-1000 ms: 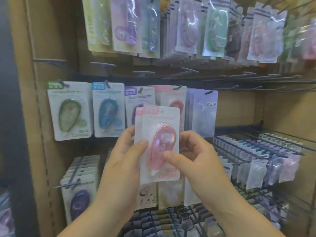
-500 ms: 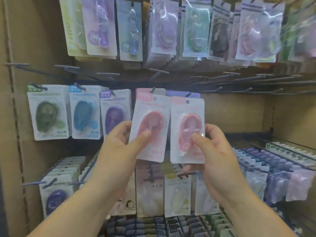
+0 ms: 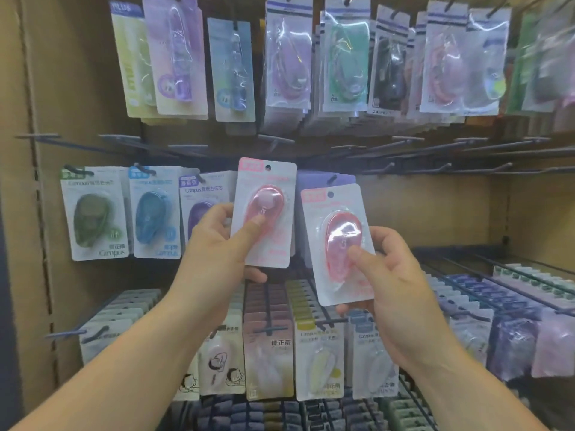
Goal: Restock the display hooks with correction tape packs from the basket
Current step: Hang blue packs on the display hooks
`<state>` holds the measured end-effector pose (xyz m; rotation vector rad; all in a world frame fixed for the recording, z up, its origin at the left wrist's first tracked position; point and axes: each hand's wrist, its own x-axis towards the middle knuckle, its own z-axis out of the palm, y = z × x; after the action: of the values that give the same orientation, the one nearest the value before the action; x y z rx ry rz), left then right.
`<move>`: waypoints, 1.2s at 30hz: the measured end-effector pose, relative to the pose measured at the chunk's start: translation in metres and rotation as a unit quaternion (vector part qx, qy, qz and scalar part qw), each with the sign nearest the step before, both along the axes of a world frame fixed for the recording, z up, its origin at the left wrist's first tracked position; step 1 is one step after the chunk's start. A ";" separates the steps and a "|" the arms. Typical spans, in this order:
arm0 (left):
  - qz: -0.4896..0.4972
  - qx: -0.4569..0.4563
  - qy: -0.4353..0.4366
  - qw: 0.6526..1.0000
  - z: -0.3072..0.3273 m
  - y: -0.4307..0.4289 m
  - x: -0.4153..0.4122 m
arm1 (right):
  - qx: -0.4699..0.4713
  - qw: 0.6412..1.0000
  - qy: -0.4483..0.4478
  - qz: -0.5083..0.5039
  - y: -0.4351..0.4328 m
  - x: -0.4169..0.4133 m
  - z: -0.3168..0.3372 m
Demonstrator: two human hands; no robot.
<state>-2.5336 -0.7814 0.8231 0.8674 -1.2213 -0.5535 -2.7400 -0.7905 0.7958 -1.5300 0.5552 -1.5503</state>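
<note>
Left hand (image 3: 217,250) pinches a pink correction tape pack (image 3: 264,213) upright, its hang hole on top and level with the middle row of hooks (image 3: 387,167), while the right hand (image 3: 395,281) pinches a second pink pack (image 3: 337,244) lower and farther right, its top leaning left.

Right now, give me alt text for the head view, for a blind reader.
The left hand and right hand each hold a pink correction tape pack before a display of hanging packs. The left pack is higher, the right pack tilted; a green pack, blue pack and purple pack hang further left.
</note>
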 end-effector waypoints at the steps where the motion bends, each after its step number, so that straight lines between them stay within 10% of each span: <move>1: -0.001 0.001 -0.003 1.000 0.001 0.000 0.000 | -0.001 1.000 0.000 0.001 0.000 0.000 0.000; 36: 0.055 0.012 -0.002 0.998 -0.023 -0.006 0.019 | -0.071 0.984 0.111 -0.122 -0.028 0.043 0.044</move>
<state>-2.5146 -0.7877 0.7997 0.9496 -1.1656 -0.4787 -2.6974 -0.8182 0.8399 -1.8118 0.7991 -1.6406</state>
